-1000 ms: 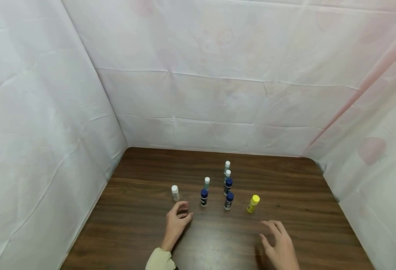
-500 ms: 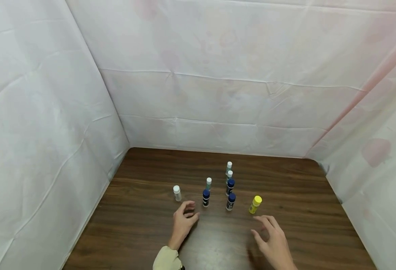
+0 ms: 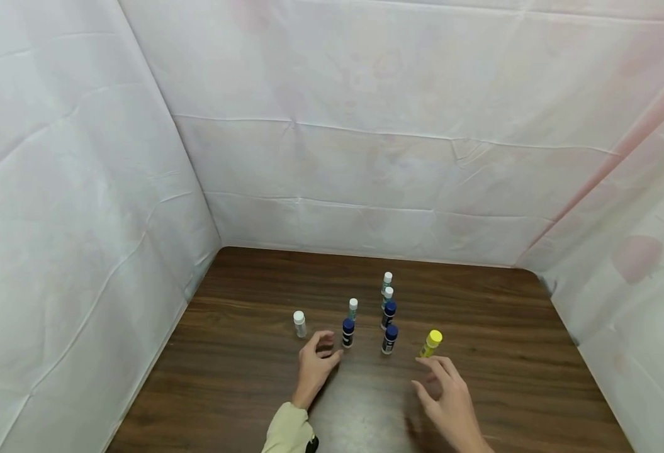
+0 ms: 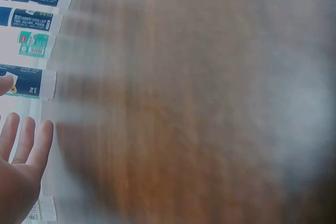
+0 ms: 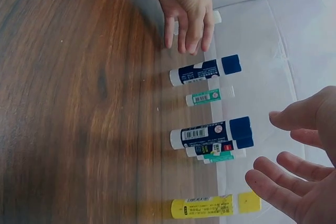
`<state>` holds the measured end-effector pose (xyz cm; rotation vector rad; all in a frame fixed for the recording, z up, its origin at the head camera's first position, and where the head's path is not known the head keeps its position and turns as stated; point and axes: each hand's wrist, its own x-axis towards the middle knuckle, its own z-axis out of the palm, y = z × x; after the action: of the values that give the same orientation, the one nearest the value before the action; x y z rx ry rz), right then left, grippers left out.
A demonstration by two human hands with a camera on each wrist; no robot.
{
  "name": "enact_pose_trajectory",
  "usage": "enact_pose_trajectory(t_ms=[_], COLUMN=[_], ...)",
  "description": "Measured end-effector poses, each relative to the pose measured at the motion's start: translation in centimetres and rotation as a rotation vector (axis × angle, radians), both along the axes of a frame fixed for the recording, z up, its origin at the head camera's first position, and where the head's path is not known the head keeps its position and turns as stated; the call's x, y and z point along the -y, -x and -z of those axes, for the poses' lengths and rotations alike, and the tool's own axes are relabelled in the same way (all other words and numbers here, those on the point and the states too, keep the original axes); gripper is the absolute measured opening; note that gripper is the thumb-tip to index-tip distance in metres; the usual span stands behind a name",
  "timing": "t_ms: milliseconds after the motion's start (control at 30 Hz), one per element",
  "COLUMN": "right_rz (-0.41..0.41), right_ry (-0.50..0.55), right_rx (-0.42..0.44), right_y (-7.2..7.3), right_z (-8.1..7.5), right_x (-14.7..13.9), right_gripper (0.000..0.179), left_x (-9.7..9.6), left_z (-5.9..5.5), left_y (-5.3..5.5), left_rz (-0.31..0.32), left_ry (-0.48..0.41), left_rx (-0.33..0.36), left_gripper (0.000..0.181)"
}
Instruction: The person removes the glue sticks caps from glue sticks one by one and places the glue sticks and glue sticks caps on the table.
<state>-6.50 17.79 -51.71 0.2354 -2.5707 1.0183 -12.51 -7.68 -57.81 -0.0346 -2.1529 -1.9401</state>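
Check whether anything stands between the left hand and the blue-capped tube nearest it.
Nothing visible stands between the left hand and that blue-capped tube. The green-labelled tube is behind it, and the leftmost white-capped tube sits off to the left.

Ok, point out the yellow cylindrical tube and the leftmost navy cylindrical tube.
Yellow cylindrical tube (image 5: 212, 206), right wrist view, middle of its body.
Leftmost navy cylindrical tube (image 3: 347, 336), head view, on its body.

A pale, yellowish-cream sleeve (image 3: 287, 429) is covering the left forearm, its plain, softly creased cloth ending near the wrist. A small black item (image 3: 312, 444), too small to make out, is showing beside the sleeve. The left hand (image 3: 315, 365) and the right hand (image 3: 450, 397) are both showing bare, with slim fingers.
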Motion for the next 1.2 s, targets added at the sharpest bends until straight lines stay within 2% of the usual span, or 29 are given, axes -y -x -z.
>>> enact_pose_trajectory(t_ms=[433,633,800,1033,1200], right_rz=[-0.037,-0.059,-0.076,-0.081,-0.101], right_ry=[0.02,0.041,0.051,0.061,0.071], right_rx=[-0.005,-0.017,-0.022,0.027,0.046], right_y=[0.7,1.1,1.4,1.9,2.2], right_z=[-0.5,-0.5,-0.5,-0.6,-0.6], right_x=[0.9,1.3,1.9,2.5,2.9], right_gripper=[0.05,0.05,0.048,0.045,0.044], left_x=[-0.7,-1.2,-1.6,-2.2,-2.5], left_z=[0.0,0.1,0.2,3.1,3.5], left_y=[1.1,1.3,1.6,2.9,3.1], left_rz=[0.036,0.031,0.027,-0.034,-0.057], left_ry=[-0.021,-0.011,0.005,0.032,0.061], left_rx=[0.032,0.001,0.007,0.025,0.043], left_gripper=[0.037,0.037,0.036,0.036,0.032])
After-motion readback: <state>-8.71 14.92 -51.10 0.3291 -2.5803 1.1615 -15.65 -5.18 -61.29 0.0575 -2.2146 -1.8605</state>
